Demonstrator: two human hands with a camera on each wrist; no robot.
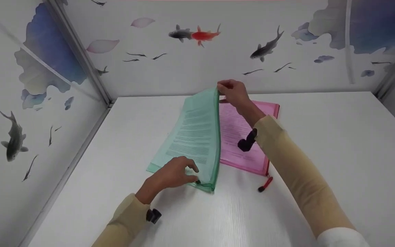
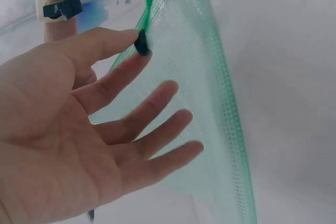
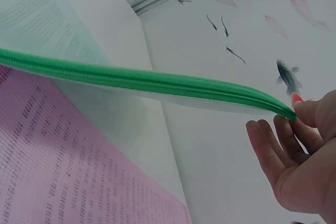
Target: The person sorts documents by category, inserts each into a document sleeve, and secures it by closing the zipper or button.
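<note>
We see the left hand (image 1: 171, 175) pinching the black zipper pull (image 2: 141, 43) of the green mesh pouch (image 1: 194, 137) mid-counter, while the right hand (image 1: 233, 92) grips its far corner, lifting it beside the pink pouch (image 1: 238, 137).

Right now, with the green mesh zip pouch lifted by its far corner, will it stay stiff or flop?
Probably floppy: the green mesh zip pouch bows between the right hand and the left hand. It looks light, holding only printed sheets. The smooth mesh might slip, so the zipper pull seems the firmer hold.
</note>
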